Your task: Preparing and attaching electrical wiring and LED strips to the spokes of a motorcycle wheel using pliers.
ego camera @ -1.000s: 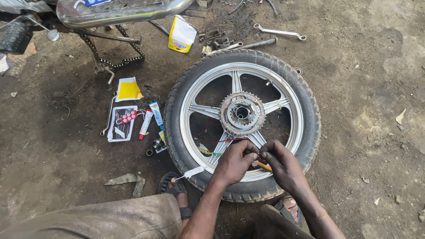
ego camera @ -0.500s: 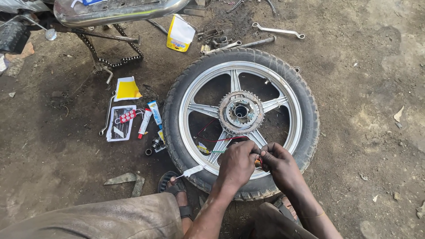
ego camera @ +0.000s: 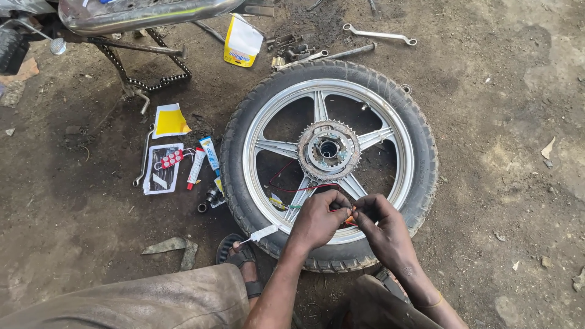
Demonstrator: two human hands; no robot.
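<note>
Two hands are held close together over the near rim of a motorcycle wheel (ego camera: 329, 164) laid flat on the dirt ground (ego camera: 499, 152). A small orange piece (ego camera: 349, 220), too small to make out, is pinched between the fingers of the left hand (ego camera: 318, 220) and those of the right hand (ego camera: 381, 228); both sets of fingers are clenched on it just above the silver spokes. A thin red wire (ego camera: 292, 183) is seen running from the hands across the spokes below the sprocket (ego camera: 329, 149) at the hub.

The step in hand is judged to be fine work on the wire's end at the rim, with the wheel itself left lying still. For the next move, a steady pinch and small, careful finger motions would be called for, since the piece is tiny and could be dropped between the spokes.

Glue tubes (ego camera: 202, 159), a patch card (ego camera: 163, 167) and a yellow packet (ego camera: 169, 120) are spread to the left of the tyre, well apart from the hands. A spanner (ego camera: 379, 33) and a yellow-and-white pouch (ego camera: 241, 41) are left beyond the wheel.
</note>
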